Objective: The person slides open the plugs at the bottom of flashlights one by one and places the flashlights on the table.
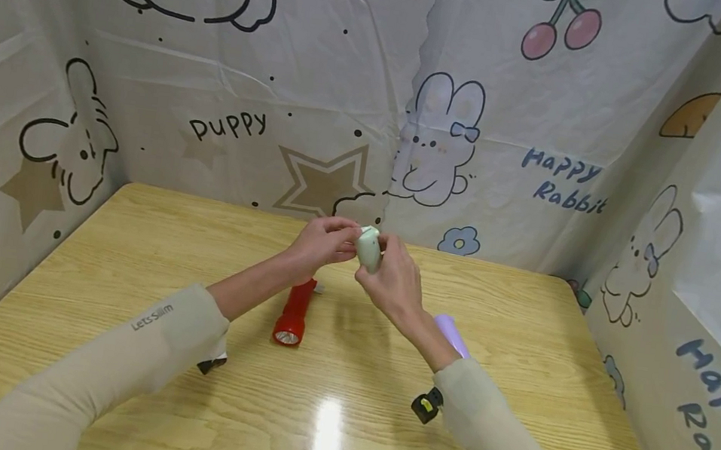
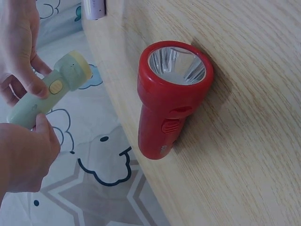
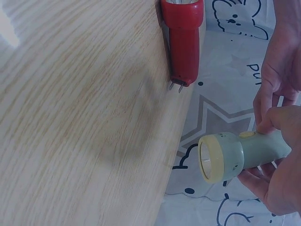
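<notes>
- Printed cloth [image 1: 339, 78], with a star, rabbits and the word "Puppy", hangs behind and beside a wooden table [image 1: 123, 262].
- Starting from the left, a red flashlight [image 1: 294, 315] lies on the table, its lens toward the person and two metal prongs [image 3: 176, 86] at the far end. Neither hand holds it; as far as I can judge, it has no part in the present handling.
- Next is the left hand [image 1: 317, 242]. Its fingertips touch the body of the green flashlight [image 1: 368, 250]; whether they pinch it or only support it, I cannot tell.
- This green flashlight is between the two hands, raised above the table near its far edge. The lifting is therefore done, and the putting down is not yet done. In the right wrist view I see no clear glow in its lens [image 3: 205, 159], so I judge that it is probably not lit.
- To its right, the right hand [image 1: 397, 279] holds the green flashlight firmly, fingers curled around the body. The thumb lies just beside the yellow switch [image 2: 55, 87]; a press on it is not visible.
- Farthest right, a purple cylinder [image 1: 452, 334] is on the table, partly hidden by the right forearm and well apart from the fingers. It seems not in use.
</notes>
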The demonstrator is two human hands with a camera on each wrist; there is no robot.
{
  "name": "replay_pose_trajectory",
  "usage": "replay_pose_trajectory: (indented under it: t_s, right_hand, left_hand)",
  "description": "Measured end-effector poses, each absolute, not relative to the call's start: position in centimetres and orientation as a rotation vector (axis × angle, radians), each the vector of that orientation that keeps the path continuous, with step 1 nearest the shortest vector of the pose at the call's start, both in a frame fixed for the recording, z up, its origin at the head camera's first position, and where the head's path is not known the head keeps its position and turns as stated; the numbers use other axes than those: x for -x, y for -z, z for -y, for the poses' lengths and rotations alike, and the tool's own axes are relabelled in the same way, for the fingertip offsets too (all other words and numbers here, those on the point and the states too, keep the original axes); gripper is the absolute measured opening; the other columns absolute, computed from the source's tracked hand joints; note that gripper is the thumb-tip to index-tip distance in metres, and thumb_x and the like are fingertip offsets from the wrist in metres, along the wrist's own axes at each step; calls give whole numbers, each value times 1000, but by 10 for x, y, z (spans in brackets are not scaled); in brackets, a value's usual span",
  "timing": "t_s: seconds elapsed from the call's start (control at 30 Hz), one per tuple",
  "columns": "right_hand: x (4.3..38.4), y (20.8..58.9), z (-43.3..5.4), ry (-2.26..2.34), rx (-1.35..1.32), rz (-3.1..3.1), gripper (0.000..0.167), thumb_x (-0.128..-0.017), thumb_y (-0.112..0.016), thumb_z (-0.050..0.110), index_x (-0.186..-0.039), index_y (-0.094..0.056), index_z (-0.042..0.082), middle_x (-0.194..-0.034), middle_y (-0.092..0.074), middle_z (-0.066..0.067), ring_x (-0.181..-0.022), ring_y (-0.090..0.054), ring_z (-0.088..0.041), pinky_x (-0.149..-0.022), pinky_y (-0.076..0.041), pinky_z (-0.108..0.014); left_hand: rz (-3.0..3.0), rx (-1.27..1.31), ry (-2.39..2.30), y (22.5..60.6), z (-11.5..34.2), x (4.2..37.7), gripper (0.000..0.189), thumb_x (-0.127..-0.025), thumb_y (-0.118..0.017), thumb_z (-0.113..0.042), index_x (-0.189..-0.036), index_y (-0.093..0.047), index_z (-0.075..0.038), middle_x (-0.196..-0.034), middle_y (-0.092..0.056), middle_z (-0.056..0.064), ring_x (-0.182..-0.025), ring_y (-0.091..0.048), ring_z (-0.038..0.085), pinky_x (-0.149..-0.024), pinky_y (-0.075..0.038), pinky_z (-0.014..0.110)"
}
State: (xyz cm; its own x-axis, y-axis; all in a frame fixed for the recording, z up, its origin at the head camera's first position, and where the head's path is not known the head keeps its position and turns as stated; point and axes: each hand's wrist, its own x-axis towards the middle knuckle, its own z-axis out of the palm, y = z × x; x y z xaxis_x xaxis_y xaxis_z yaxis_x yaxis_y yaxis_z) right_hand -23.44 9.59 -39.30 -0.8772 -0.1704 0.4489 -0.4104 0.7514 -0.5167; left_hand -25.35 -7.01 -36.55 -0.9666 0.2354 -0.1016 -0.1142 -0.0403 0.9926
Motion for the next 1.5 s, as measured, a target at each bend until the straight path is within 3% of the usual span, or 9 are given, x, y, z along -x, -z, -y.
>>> replay_pose_trajectory:
  t_s: [0.27,0.67,1.5]
  right_hand:
    - [234,392,-94,-880,-444,2572,47,-78,-76,9,-119,-56,-1,-107,-64,-14,-90,-64,-27,-70,-54,-42]
    - [234,392,-92,-900,-449,2560,46,-78,-77,9,-117,-56,0,-105,-64,-14,-88,-63,-26,-70,-53,-41]
    - [233,389,-91,-898,-468,2554,48,-79,-76,9,-121,-56,-2,-108,-64,-15,-89,-63,-27,-70,-54,-41]
  left_hand:
    - [-1916,-89,-2150,365,70,255,35,-104,-56,-16,-132,-56,4,-132,-56,20,-117,-61,33,-93,-54,32]
    - [-1929,-87,-2153,367,71,255,34,-104,-57,-20,-131,-57,1,-130,-58,18,-115,-62,33,-91,-56,37]
    - [-1824,-48,-2197,364,71,254,32,-105,-53,-18,-131,-55,0,-132,-54,19,-118,-60,35,-95,-54,38]
